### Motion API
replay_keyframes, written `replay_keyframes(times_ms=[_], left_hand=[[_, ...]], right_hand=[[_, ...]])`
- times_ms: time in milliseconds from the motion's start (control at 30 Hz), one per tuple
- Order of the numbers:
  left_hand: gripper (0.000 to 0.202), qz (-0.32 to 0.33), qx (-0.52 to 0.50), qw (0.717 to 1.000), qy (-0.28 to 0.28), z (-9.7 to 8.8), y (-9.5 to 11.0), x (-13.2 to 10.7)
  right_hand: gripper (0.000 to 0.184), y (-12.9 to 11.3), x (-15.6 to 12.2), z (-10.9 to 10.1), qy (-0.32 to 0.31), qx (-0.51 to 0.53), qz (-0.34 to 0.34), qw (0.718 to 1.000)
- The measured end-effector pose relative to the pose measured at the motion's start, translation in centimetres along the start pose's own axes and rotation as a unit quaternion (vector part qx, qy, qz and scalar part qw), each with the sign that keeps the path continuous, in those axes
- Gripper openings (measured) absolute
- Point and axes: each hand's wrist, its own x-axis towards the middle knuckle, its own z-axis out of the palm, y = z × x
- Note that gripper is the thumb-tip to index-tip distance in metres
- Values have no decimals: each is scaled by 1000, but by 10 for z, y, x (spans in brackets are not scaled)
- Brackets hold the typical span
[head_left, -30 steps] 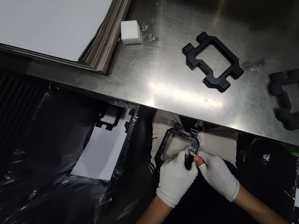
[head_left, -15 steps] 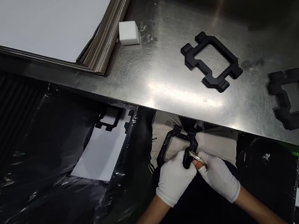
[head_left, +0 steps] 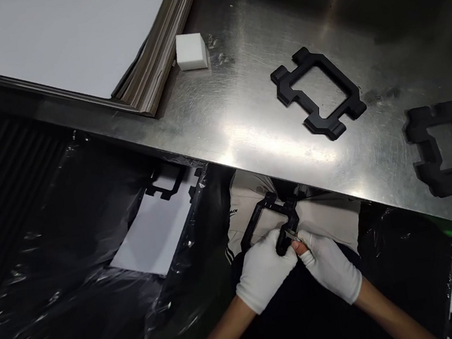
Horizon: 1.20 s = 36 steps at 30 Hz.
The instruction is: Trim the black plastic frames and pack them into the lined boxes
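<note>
My left hand (head_left: pixel 265 270), in a white glove, is closed around the lower edge of a black plastic-looking frame (head_left: pixel 252 227). The frame is held over my lap, just below the table edge. In my right hand (head_left: pixel 330 266), also gloved with a bare thumb tip, a small thin metal blade (head_left: pixel 291 234) is pinched between thumb and fingers. Its tip lies against the right-hand bar of the frame; whether it cuts into the surface I cannot tell. My fingers hide the lower part of the frame and the grip end of the blade.
Two similar black frames, one nearer the middle (head_left: pixel 313 104) and one at the right (head_left: pixel 430 156), lie on the metal table (head_left: pixel 242 105). A white foam block (head_left: pixel 190 52) sits beside a stack of large sheets (head_left: pixel 62 41). Plastic-lined containers (head_left: pixel 90 229) flank me below the table.
The blade has turned slightly in my right hand and shows less of its bright side. Both hands stay in nearly the same place; the view has shifted a little.
</note>
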Motion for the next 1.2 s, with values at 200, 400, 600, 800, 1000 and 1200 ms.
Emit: replay_keyframes(times_ms=[200, 400, 600, 800, 1000, 1200], left_hand=[[27, -24, 15, 1000, -8, 1, 1, 4], [35, -34, -5, 999, -14, 3, 3, 9], [30, -27, -8, 1000, -9, 2, 8, 12], [31, -15, -31, 999, 2, 4, 7, 14], [30, 7, -98, 995, -20, -4, 7, 12], [35, 2, -127, 991, -40, -10, 8, 7]], right_hand=[[44, 0, 2, -1, -1, 12, 2, 1000], [41, 4, 7, -2, -22, -8, 40, 999], [38, 6, 10, -6, -20, 15, 37, 999], [37, 4, 12, -10, -19, 30, 52, 998], [30, 3, 12, -18, -37, 136, 56, 988], [40, 3, 8, -17, -31, 182, 40, 982]])
